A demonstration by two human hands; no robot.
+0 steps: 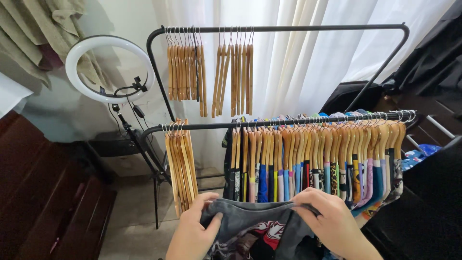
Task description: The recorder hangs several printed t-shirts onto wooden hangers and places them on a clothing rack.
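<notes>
I have the left hand and right hand both gripping the dark printed shirt below the garment rack.

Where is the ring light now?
The ring light stands at upper left in the head view, left of the black clothes rack and its empty wooden hangers.

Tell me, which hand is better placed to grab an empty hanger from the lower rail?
Probably the left hand: it grips the dark shirt just below the empty wooden hangers. The right hand sits under the hung clothes.
</notes>
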